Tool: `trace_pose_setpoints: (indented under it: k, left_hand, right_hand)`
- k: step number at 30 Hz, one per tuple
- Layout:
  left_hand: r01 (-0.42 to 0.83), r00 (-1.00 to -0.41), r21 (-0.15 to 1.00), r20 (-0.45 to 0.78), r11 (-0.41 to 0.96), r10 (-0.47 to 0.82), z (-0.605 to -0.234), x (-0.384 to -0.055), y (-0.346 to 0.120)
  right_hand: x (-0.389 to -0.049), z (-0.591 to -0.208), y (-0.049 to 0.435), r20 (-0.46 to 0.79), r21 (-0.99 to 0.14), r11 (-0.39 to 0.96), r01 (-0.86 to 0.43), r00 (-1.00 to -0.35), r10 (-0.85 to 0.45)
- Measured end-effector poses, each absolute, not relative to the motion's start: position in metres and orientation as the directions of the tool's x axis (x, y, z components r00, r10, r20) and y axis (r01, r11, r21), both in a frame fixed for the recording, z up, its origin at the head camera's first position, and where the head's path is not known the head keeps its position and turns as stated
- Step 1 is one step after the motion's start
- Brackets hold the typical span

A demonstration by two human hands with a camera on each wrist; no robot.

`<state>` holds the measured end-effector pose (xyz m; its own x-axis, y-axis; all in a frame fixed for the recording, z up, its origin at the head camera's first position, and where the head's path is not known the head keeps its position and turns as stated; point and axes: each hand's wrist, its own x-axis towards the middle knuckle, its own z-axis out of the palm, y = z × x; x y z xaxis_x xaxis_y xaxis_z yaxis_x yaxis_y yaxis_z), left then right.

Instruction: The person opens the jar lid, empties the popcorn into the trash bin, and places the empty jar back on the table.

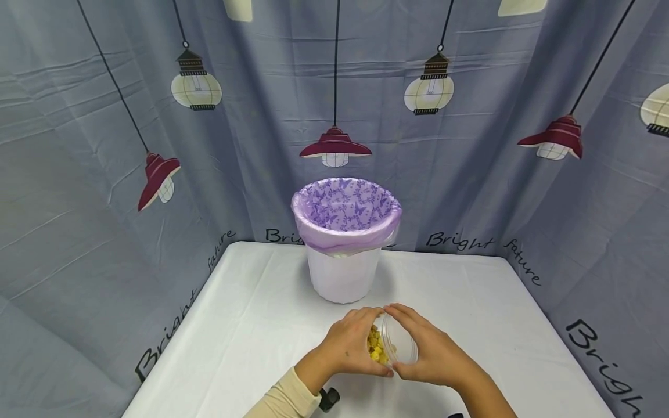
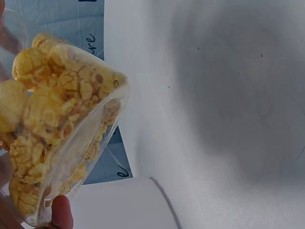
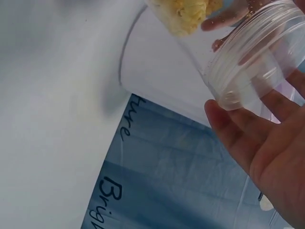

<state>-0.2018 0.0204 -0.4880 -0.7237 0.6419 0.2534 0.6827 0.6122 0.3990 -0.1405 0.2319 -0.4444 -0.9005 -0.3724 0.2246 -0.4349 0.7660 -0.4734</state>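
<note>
A clear jar point(image 1: 385, 342) lies tilted on its side between my two hands in the head view, above the white table. Caramel-yellow popcorn point(image 2: 47, 100) fills its lower part in the left wrist view, against the jar's flat base. My left hand point(image 1: 347, 347) grips the body near that base, thumb and fingers on opposite sides. At the other end, my right hand point(image 1: 438, 353) holds the ridged, see-through lid end point(image 3: 257, 62) by its rim, fingers spread around it. In the right wrist view the popcorn sits away from this end.
A white bin point(image 1: 342, 276) stands on the table point(image 1: 261, 331) just beyond my hands, its purple flowered liner point(image 1: 347, 232) folded over the rim. Behind the table hangs a grey-blue curtain point(image 1: 272, 145) printed with lamps. A small black object point(image 1: 329, 399) is by my left wrist.
</note>
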Motion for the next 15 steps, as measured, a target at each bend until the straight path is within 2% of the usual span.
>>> trace_pose_setpoints:
  k: [15]
  left_hand:
    - [0.666, -0.734, 0.421, 0.224, 0.615, 0.641, -0.4894, -0.2019, 0.0175]
  right_hand:
    - [-0.1361, -0.4407, 0.2320, 0.221, -0.413, 0.768, -0.490, -0.872, -0.437]
